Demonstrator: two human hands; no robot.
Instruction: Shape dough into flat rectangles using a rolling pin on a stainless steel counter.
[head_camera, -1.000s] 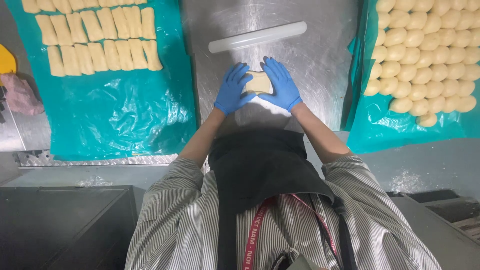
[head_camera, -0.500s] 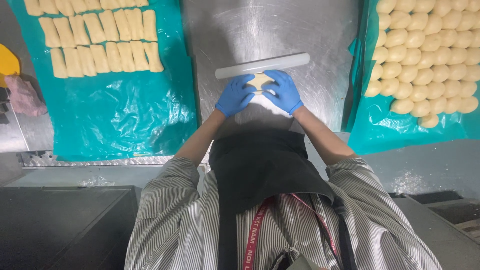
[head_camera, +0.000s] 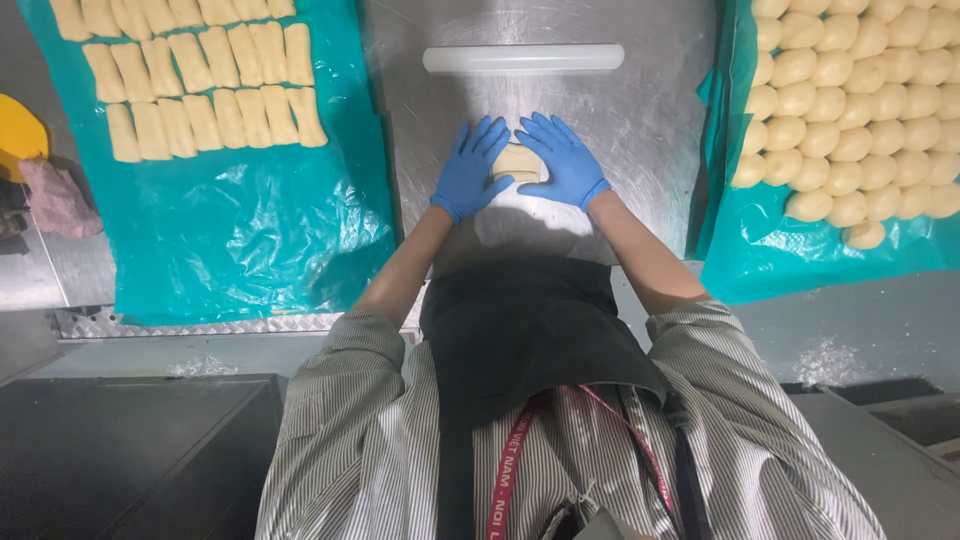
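Both hands, left (head_camera: 469, 168) and right (head_camera: 563, 160), cup the dough (head_camera: 517, 162) on the worktop (head_camera: 640, 120); grip narrow. Shaping step; roller (head_camera: 523, 58) lies beyond.

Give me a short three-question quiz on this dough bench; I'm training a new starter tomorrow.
1. True or false: the rolling pin lies on the steel table beyond both hands, touched by neither.
2. Multiple choice: where is the dough piece being worked? A) on the left plastic sheet B) between the left hand and right hand C) under the rolling pin
3. Fill in: the round dough balls sit on the teal sheet to the person's ____, the long dough sticks to the ____.

Key: 1 true; 2 B; 3 right, left.
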